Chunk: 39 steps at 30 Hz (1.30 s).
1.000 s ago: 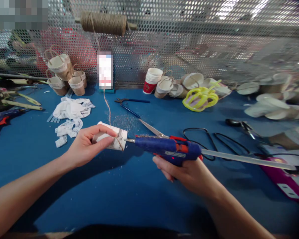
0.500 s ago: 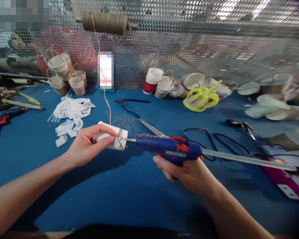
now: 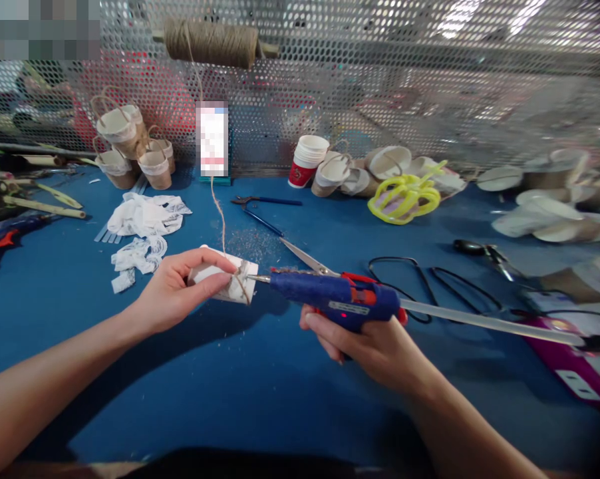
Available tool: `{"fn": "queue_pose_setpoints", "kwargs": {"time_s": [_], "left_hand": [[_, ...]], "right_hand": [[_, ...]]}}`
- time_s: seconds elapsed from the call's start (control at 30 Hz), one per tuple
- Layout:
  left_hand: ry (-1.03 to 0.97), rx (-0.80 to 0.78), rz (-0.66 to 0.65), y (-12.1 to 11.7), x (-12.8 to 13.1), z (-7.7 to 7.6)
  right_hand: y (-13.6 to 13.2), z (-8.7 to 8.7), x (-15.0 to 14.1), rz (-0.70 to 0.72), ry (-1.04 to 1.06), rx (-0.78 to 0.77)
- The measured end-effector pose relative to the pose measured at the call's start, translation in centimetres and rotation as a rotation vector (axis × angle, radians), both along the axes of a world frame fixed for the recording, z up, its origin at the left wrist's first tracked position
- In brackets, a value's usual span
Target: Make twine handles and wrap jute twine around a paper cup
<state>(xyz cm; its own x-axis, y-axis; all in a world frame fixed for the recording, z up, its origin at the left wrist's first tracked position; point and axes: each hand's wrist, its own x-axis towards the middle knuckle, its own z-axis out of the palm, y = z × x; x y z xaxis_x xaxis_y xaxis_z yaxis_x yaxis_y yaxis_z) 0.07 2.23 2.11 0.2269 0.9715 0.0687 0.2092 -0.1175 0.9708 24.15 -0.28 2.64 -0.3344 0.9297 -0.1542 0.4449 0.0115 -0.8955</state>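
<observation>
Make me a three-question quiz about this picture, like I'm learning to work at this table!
1. Which hand grips the blue glue gun?
2. True or false: the pliers lie with their handles pressed together.
3. Where is the spool of twine?
A) Flat on the blue table
B) Up in front of the mesh panel
C) Beside the scissors

Key:
1. The right hand.
2. False; the handles are spread apart.
3. B.

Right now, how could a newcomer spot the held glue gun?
Above the blue tabletop, look to the right hand. It holds a blue glue gun whose nozzle points toward the left hand. Another blue-and-red tool lies at the far left, but this one is held, a long translucent stick extending behind.
</observation>
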Motion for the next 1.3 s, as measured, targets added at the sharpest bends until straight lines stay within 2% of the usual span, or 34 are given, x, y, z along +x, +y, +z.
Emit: {"fn": "queue_pose_setpoints", "kwargs": {"time_s": [0.17,0.43,0.67,0.77,1.0,1.17,1.3], "left_hand": [[-0.105,-0.111,-0.023,0.2,-0.1,-0.3],[-0.037,-0.005,-0.014,-0.1,0.1,-0.2],[-0.145,-0.108,-0.027,0.2,-0.1,-0.5],[-0.16,-0.12,-0.026,0.2,-0.2,-0.6],[-0.042,-0.012,-0.001,0.0,0.0,-0.2],[0.053,0.073,0.033,-0.2,0.1,0.0],[0.086,0.132,0.055,-0.5,0.0,-0.2]], "right_hand": [[-0.1,-0.1,0.1,0.005,-0.018,-0.027],[0.2,0.2,-0.3,-0.012,0.096,-0.004],[0.1,-0.8,0.4,0.058,0.037,-0.001],[0.2,-0.9,0.4,0.046,0.037,-0.01],[0.2,0.3,-0.2,-0.024,0.122,-0.019],[0.1,0.2,0.0,0.048,0.07,-0.044],[0.3,0.2,0.2,0.052,0.107,-0.053]]}}
